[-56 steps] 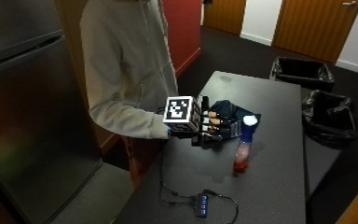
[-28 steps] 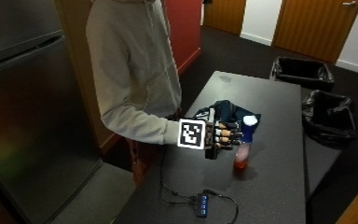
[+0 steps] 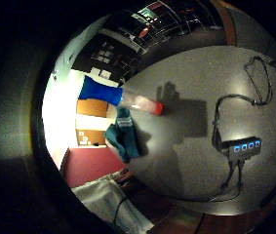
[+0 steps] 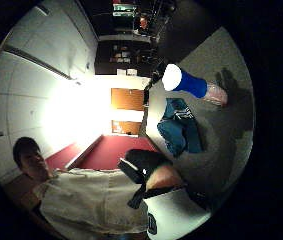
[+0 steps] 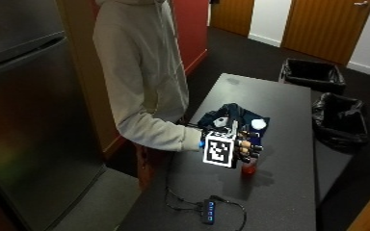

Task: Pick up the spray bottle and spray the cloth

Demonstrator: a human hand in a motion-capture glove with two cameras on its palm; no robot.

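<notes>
Dark grey and matte, the worktop (image 5: pixel 281 192) carried a spray bottle (image 5: pixel 250 166) standing upright near its middle, red liquid showing at the base and a blue-and-white head (image 4: pixel 183 80) at the top. Just behind the bottle, toward the far end, lay a crumpled teal-blue cloth (image 5: pixel 231 115); whether the two touched could not be told. The gloved right hand (image 5: pixel 244 148) hung at the bottle's near side, directly in front of it in the outside view and hiding most of it. Both palm views showed the bottle and cloth (image 3: pixel 124 136) standing clear on the grey surface at some distance from the palm, so the hand held nothing; whether its fingers were straight or curled could not be made out. The person in a light grey hoodie (image 5: pixel 143 72) stood at the worktop's long edge, arm reaching over it. A small USB hub with blue lights (image 5: pixel 208 212) lay on the near end, its black cable (image 5: pixel 175 197) looping beside it. Two black-lined bins (image 5: pixel 313 74) stood on the floor beyond the worktop.
</notes>
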